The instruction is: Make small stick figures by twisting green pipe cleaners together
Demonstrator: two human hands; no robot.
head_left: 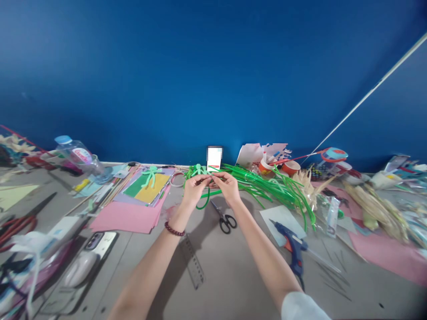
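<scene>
My left hand [195, 189] and my right hand [227, 186] meet fingertip to fingertip at the middle, both pinched on a green pipe cleaner [203, 206] whose curved end hangs below my left fingers. A phone [214, 159] with a lit screen stands upright just behind them against the wall. Black-handled scissors [224, 218] lie on the table under my right wrist. To the right spreads a bundle of green pipe cleaners [267, 184]. A small light green figure [151, 177] rests on coloured sheets at the left.
Pink paper [126, 217], a phone [100, 242] and a plastic bottle [78, 153] are at the left. A clear ruler [193, 264] lies between my forearms. On the right are a blue glue gun [293, 246], red cups [291, 167] and dried husks [373, 206].
</scene>
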